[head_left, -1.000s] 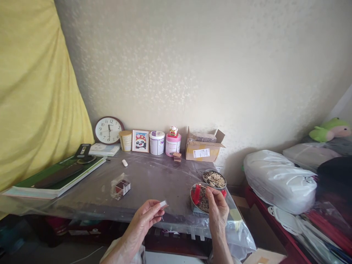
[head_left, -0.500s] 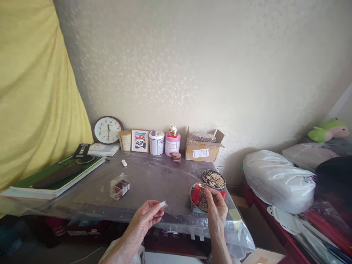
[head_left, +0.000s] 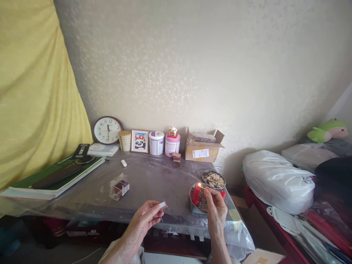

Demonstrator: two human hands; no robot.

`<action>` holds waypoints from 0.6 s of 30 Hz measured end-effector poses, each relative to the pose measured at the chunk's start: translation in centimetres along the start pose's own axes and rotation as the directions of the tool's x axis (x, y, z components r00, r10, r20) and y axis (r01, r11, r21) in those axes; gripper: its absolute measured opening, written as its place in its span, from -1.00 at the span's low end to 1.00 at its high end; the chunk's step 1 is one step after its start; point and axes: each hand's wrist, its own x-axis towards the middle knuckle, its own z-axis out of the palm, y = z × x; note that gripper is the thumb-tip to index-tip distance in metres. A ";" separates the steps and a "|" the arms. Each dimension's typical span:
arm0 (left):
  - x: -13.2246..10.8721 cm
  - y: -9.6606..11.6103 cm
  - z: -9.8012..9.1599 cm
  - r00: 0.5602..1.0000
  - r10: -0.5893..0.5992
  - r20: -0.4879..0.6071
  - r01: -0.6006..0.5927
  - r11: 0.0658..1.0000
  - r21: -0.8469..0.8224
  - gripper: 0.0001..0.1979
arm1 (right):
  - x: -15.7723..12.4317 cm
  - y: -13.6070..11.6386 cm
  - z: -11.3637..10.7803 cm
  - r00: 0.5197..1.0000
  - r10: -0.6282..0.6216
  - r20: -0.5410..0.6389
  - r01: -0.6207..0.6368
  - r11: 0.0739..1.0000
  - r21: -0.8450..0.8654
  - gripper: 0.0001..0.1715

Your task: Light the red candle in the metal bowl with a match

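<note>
Lived-in home room, wall clock [head_left: 107, 130], framed picture [head_left: 140, 140], plush toy [head_left: 327, 129], yellow curtain [head_left: 33, 91]

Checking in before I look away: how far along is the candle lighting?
Done: the match is struck and burning at its tip. In hand: right hand holds it at the red candle; left hand holds the matchbox. Left: whether the candle has caught cannot be told.

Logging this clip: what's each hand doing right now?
Left hand: closed on a small matchbox.
Right hand: pinching a lit match.
</note>
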 end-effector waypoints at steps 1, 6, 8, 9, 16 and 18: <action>0.0 0.0 0.0 1.000 0.001 -0.001 0.000 1.000 0.003 -0.77 | 0.0 0.0 0.0 1.000 0.000 -0.001 0.000 1.000 0.003 -0.61; 0.1 0.1 0.1 1.000 -0.011 -0.004 0.011 1.000 -0.002 -0.74 | -0.1 -0.2 0.1 1.000 0.009 -0.008 -0.009 0.999 0.038 -0.61; 0.1 0.1 0.1 1.000 -0.009 -0.004 0.009 1.000 -0.007 -0.74 | -0.1 -0.4 0.3 1.000 0.013 -0.017 -0.012 0.998 0.064 -0.60; 0.1 0.1 0.1 1.000 -0.009 -0.006 0.008 1.000 -0.006 -0.74 | -0.1 -0.5 0.3 1.000 0.016 -0.023 -0.014 0.997 0.078 -0.60; 0.3 -0.2 -0.1 1.000 -0.011 -0.009 0.010 0.999 -0.031 -0.71 | -0.4 -1.1 0.6 0.998 0.036 -0.044 -0.030 0.990 0.140 -0.59; 0.4 -0.3 -0.3 1.000 -0.013 -0.015 0.012 1.000 -0.029 -0.70 | -0.6 -1.4 0.5 0.999 0.035 -0.027 -0.031 0.989 0.145 -0.60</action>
